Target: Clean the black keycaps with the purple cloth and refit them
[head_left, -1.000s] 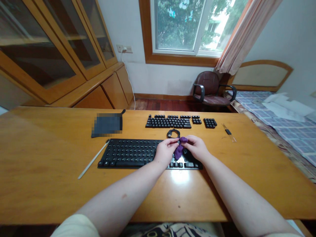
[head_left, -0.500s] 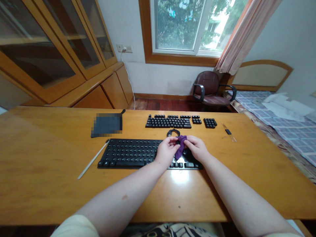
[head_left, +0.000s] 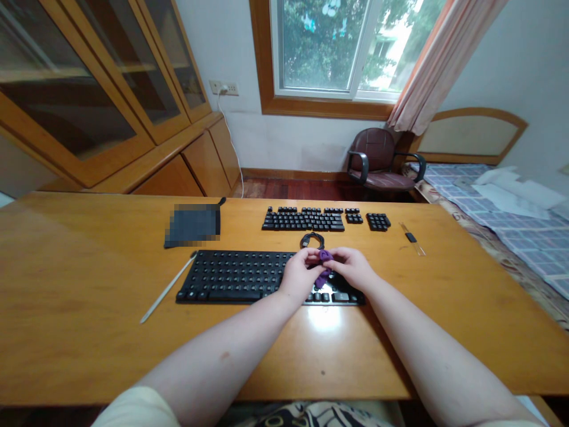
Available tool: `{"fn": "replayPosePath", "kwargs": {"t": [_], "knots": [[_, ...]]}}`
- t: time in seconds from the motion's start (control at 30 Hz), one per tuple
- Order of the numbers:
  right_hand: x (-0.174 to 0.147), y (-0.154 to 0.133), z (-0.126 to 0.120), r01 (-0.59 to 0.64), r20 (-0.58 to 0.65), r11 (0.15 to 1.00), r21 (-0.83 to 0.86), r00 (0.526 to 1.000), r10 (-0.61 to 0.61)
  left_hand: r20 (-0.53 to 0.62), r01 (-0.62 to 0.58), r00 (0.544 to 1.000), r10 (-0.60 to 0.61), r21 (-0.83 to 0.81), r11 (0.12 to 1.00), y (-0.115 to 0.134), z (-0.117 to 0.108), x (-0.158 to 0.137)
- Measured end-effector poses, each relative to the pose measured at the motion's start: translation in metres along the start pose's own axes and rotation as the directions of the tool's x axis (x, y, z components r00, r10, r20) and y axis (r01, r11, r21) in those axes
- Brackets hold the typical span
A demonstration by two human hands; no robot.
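We see a glazed cabinet [head_left: 112, 83] at upper left, a window [head_left: 324, 50] at top centre-right, a bed [head_left: 500, 216] at far right.

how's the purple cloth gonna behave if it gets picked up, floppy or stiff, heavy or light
Probably floppy: the cloth bunches and folds between the left hand and right hand. It's likely light, since it looks small and is held by fingertips alone. It seems unlikely to roll, being crumpled, not round.

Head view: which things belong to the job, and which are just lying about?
Likely the job: purple cloth (held), keyboard base, detached keycaps, wire tool, coiled cable.

Probably just about: chair, bed, blurred dark item (use unclear).
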State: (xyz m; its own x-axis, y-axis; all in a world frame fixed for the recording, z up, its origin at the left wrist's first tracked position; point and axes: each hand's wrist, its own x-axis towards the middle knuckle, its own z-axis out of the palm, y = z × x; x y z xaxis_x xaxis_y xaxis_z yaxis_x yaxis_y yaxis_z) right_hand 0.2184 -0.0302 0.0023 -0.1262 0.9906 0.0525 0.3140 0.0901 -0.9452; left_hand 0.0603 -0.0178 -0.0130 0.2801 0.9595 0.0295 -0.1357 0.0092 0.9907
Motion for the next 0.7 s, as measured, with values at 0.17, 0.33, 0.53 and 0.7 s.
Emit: {"fn": "replayPosePath", "kwargs": {"t": [0.17, 0.33, 0.53, 0.7], "knots": [[0.0004, 0.0031, 0.0013, -0.004, -0.007, 0.999, 0.038, 1.000, 0.004, -0.003, 0.021, 1.000, -0.021, -0.014, 1.000, -0.0005, -0.0001, 0.0010], [0.0006, 0.0044, 0.0006, -0.002, -0.010, 0.998, 0.067, 1.000, 0.003, -0.036, 0.011, 0.999, -0.012, -0.011, 1.000, 0.0006, 0.0008, 0.0016], [0.0008, 0.0046, 0.0007, -0.038, 0.003, 0.993, 0.110, 0.999, 0.037, -0.022, 0.006, 1.000, -0.006, -0.007, 1.000, 0.0011, 0.0014, 0.0013], [0.0017, 0.0064, 0.0010, -0.039, -0.001, 0.989, 0.143, 0.999, 0.039, -0.022, 0.014, 1.000, -0.014, 0.008, 1.000, 0.0045, 0.0022, 0.0009]]}}
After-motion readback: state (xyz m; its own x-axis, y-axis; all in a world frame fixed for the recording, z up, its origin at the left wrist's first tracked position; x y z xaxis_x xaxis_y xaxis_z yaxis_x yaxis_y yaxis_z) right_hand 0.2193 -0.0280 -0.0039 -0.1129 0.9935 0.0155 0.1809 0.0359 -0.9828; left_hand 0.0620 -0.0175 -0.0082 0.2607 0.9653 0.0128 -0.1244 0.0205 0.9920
